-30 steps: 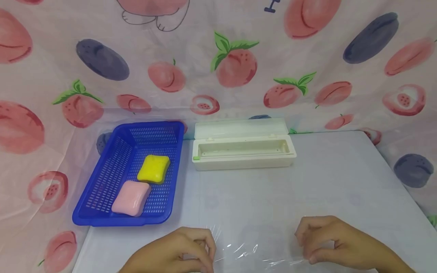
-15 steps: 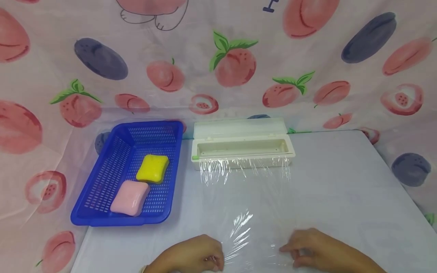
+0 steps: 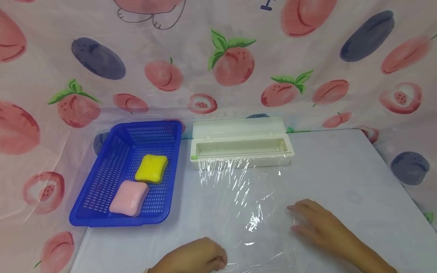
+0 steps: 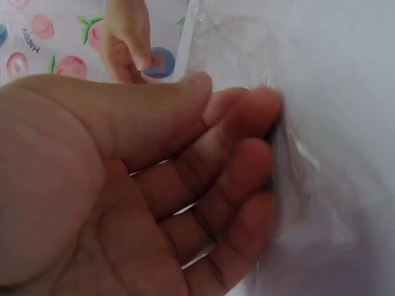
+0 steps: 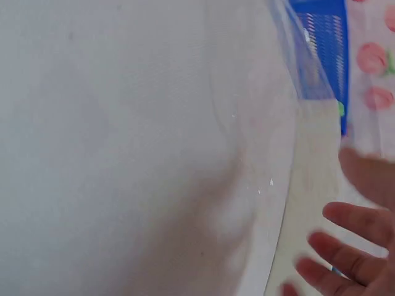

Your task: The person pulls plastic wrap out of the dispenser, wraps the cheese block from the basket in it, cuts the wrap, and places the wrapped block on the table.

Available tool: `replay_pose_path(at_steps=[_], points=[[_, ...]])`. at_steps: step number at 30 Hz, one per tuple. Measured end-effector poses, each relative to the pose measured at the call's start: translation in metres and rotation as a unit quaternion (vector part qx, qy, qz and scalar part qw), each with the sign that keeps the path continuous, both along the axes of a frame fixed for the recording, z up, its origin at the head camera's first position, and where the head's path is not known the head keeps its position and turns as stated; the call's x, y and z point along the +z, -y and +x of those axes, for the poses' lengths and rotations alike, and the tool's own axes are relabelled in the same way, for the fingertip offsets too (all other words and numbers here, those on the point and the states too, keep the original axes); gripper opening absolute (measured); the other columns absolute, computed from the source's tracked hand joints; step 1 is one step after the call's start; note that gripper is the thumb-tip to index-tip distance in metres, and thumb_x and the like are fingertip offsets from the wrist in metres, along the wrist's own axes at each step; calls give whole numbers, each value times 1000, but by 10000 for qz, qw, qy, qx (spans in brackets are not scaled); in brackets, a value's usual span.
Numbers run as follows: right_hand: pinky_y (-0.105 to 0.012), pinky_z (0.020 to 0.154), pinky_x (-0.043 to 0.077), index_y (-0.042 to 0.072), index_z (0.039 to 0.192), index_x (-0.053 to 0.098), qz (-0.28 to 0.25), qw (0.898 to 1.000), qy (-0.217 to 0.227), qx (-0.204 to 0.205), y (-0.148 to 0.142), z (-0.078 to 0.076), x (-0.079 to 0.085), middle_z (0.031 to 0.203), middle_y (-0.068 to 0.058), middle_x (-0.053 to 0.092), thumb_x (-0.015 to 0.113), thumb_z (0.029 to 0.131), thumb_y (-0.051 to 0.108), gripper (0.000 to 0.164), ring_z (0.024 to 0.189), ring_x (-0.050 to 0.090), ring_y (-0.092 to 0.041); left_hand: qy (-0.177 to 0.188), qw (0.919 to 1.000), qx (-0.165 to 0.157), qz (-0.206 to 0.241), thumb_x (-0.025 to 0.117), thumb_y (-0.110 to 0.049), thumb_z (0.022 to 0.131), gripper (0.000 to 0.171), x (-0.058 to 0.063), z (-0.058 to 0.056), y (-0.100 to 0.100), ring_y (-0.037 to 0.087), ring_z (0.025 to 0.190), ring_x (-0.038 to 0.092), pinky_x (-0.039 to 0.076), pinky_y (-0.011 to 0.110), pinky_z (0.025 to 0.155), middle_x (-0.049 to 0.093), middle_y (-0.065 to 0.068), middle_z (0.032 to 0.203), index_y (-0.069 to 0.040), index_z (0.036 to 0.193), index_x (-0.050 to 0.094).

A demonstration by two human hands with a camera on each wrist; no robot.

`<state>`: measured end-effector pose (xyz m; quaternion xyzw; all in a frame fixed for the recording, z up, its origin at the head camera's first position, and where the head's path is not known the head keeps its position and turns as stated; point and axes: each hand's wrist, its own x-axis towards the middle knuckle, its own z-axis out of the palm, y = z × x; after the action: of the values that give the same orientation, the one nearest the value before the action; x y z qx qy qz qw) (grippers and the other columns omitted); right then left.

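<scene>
A sheet of cling film (image 3: 254, 222) stretches from the front of a long white cling film dispenser (image 3: 288, 146) towards the near edge of the head view. My left hand (image 3: 199, 256) is at the film's near left, fingers curled and pinching its edge; in the left wrist view the film (image 4: 302, 160) runs along the fingertips (image 4: 253, 160). Beside the film's right edge is my right hand (image 3: 321, 227), its fingers spread and holding nothing. The right wrist view has these loose fingers (image 5: 345, 253) beyond the film; whether they touch it, I cannot tell.
The dispenser's clear lid (image 3: 239, 127) stands raised against the fruit-patterned cloth (image 3: 136, 38) at the back. To the left, a blue basket (image 3: 119, 222) holds a yellow pillow-shaped block (image 3: 151, 168) and a pink one (image 3: 129, 198). A pale cover (image 3: 341, 182) lies over the table.
The film has come down over the dispenser's front and onto the table. My right hand has opened, leaving the near edge and moving forward and right. My left hand stays at near left.
</scene>
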<state>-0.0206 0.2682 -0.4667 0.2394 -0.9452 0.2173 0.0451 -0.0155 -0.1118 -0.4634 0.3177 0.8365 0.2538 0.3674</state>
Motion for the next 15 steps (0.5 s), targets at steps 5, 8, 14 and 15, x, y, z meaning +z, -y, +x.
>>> replay_pose_path(at_steps=[5, 8, 14, 15], points=[[-62, 105, 40, 22, 158, 39, 1222, 9913, 328, 371, 12, 1, -4, 167, -1, 32, 73, 79, 70, 98, 155, 25, -27, -958, 9953, -169, 27, 67, -28, 99, 12, 4, 1, -5, -4, 90, 57, 54, 20, 83, 66, -18, 96, -24, 105, 76], [-71, 110, 28, 23, 160, 34, 1388, 9872, 641, 455, 15, 1, -7, 170, 0, 24, 62, 80, 80, 103, 157, 23, -27, -2468, 9685, -338, 55, 71, -35, 95, 23, 1, -2, -8, 6, 110, 55, 51, 25, 94, 63, -9, 116, -27, 116, 73], [-80, 109, 24, 20, 161, 33, 1756, 9797, 806, 536, 17, -3, -12, 170, -3, 24, 52, 79, 87, 108, 155, 29, -31, -3414, 9375, -14, -675, 74, -54, 88, 71, -9, -8, -9, 40, 155, 22, 34, 66, 115, 28, 11, 167, -36, 151, 48], [-81, 108, 23, 20, 161, 32, 1820, 9778, 879, 552, 17, -4, -12, 171, -4, 23, 51, 79, 88, 109, 155, 28, -32, -3222, 9436, 47, -766, 73, -56, 87, 75, -10, -9, -9, 42, 156, 17, 30, 71, 114, 22, 11, 170, -37, 154, 44]])
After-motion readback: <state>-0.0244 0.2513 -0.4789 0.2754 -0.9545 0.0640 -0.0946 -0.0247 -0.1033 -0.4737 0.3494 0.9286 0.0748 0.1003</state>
